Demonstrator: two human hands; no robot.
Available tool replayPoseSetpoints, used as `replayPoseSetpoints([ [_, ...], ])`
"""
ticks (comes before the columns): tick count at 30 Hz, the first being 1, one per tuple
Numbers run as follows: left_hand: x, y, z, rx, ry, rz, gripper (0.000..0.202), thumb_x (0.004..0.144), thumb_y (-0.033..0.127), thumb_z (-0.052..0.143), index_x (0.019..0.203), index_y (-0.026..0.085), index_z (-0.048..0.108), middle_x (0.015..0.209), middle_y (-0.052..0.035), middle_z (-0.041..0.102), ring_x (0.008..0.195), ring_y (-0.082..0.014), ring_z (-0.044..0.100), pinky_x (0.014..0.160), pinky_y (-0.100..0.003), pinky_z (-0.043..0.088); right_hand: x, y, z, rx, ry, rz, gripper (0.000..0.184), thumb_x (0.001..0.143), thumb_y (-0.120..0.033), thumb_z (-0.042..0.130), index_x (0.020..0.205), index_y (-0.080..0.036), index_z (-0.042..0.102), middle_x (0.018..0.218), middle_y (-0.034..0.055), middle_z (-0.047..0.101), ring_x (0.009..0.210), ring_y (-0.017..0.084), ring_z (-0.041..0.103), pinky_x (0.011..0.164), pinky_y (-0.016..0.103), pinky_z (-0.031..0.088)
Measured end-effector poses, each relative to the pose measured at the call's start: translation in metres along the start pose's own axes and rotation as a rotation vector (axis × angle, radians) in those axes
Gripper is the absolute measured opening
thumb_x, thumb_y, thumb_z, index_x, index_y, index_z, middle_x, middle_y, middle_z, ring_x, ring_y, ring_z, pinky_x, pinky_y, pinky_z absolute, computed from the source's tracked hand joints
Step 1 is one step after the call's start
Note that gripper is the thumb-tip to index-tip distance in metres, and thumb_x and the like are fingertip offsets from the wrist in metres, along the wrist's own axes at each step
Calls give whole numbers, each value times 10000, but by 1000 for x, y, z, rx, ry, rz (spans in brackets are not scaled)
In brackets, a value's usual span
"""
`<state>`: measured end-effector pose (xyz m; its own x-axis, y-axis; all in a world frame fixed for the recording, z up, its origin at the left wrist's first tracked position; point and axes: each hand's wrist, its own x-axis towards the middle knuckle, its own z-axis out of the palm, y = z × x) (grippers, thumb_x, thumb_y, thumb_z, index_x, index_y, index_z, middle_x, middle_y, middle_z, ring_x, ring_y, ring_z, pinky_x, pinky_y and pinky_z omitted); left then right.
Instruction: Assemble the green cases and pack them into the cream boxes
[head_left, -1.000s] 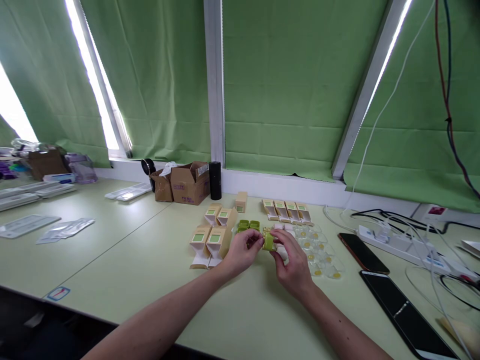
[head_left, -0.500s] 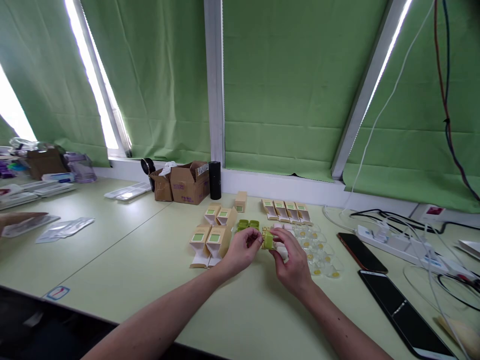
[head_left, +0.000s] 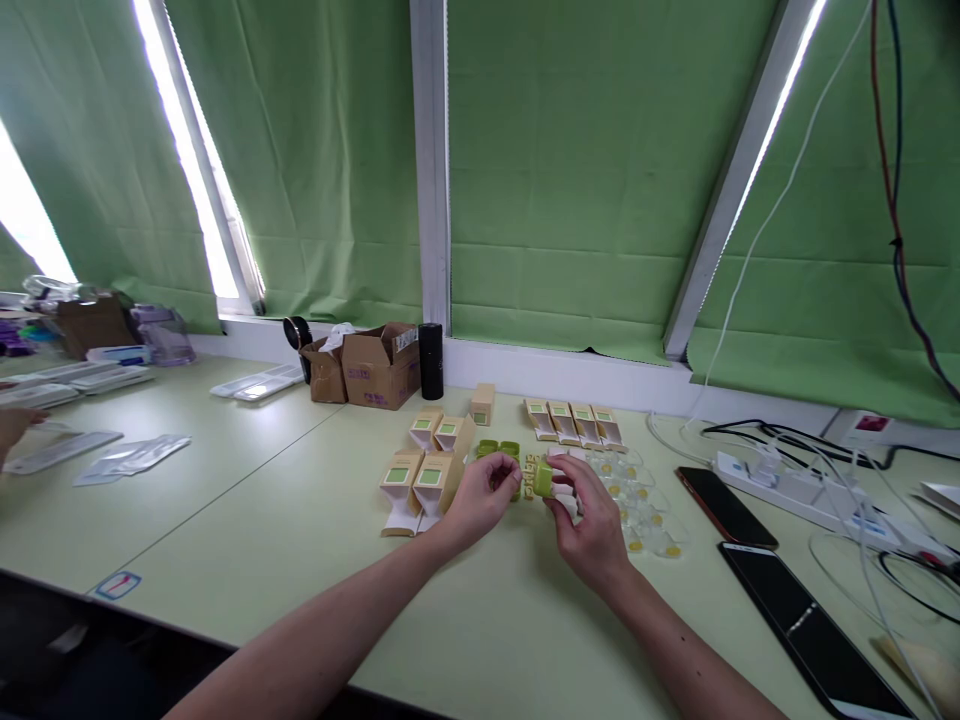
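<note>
My left hand [head_left: 480, 505] and my right hand [head_left: 592, 525] meet over the pale green table [head_left: 247, 530], fingers curled. Between their fingertips they pinch a small green plastic piece [head_left: 538, 477]; my right hand also wraps a white object [head_left: 568, 506]. Just behind lie two more green pieces [head_left: 497, 450]. Left of my left hand stand several tan cartons with green labels [head_left: 421, 478]. Right of my right hand lie several clear blister shells with yellow dots [head_left: 637, 500].
A row of small tan cartons [head_left: 574, 421], brown boxes [head_left: 375, 365] and a black cylinder [head_left: 430, 361] stand by the window sill. Two dark phones [head_left: 757, 550], a power strip [head_left: 795, 485] and cables fill the right. Another person's hand [head_left: 11, 425] shows at the far left.
My hands have raised the green piece slightly and turned it between the fingertips. The other person's hand at the far left edge has drawn back.
</note>
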<state>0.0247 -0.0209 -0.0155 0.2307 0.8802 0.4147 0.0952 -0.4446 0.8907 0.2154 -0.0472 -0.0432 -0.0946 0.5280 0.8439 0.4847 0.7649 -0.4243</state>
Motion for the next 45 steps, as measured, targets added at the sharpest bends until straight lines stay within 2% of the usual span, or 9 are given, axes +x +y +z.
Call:
replayPoseSetpoints([
  [5, 1, -3, -3, -8, 66, -9, 325, 923, 478, 683, 880, 155, 690, 789, -45, 677, 739, -165, 604, 684, -280, 473, 0, 0, 0, -15, 11, 9, 432, 969, -153, 563, 1391, -246, 580, 1363, 141, 655, 1209, 292, 670, 914, 463, 670],
  [11, 2, -6, -6, 82, 146, 9, 303, 960, 410, 643, 1122, 163, 711, 1015, -103, 763, 913, -217, 691, 813, -354, 545, 1, 2, -1, -63, 26, 14, 432, 964, -147, 559, 1385, -240, 565, 1350, 146, 651, 1270, 315, 630, 1001, 538, 630],
  [15, -3, -4, -7, 209, 137, 175, 286, 947, 274, 645, 1217, 183, 665, 1193, -127, 732, 1063, -248, 678, 925, -411, 560, 0, 2, -1, -53, -1, 13, 464, 975, -150, 539, 1429, -250, 533, 1369, 145, 618, 1304, 309, 605, 1018, 536, 625],
  [21, -11, 4, -6, 382, 26, 459, 508, 887, 138, 690, 1373, 226, 571, 1322, -133, 650, 1267, -306, 576, 1081, -506, 511, 0, -1, -2, -92, -44, -31, 508, 998, -143, 510, 1492, -260, 505, 1393, 153, 566, 1325, 305, 587, 1054, 527, 600],
  [26, -10, 2, -5, 434, -32, 533, 599, 877, 101, 721, 1432, 246, 548, 1348, -126, 649, 1300, -320, 542, 1122, -541, 483, 1, -4, -1, -104, -36, -118, 504, 999, -132, 542, 1486, -248, 481, 1377, 156, 624, 1329, 312, 610, 1047, 530, 603],
  [33, -7, -4, -5, 405, -32, 547, 474, 927, 113, 686, 1377, 248, 622, 1265, -125, 703, 1241, -319, 565, 1071, -549, 515, 0, -4, -3, -188, -42, -219, 397, 988, -114, 566, 1367, -232, 585, 1371, 175, 653, 1281, 324, 666, 1027, 526, 622],
  [40, -7, 0, -4, 356, -12, 526, 412, 926, 173, 722, 1330, 239, 676, 1214, -132, 730, 1197, -322, 591, 1036, -552, 534, 0, -4, -3, -240, -60, -232, 408, 1003, -132, 541, 1393, -228, 612, 1376, 194, 643, 1268, 342, 671, 978, 524, 643],
  [45, -7, -1, -3, 343, 1, 561, 410, 929, 168, 725, 1329, 240, 674, 1206, -128, 737, 1187, -317, 595, 1028, -546, 537, 1, -5, -3, -255, -65, -247, 420, 1008, -122, 528, 1408, -226, 607, 1377, 198, 631, 1258, 347, 668, 954, 521, 648],
])
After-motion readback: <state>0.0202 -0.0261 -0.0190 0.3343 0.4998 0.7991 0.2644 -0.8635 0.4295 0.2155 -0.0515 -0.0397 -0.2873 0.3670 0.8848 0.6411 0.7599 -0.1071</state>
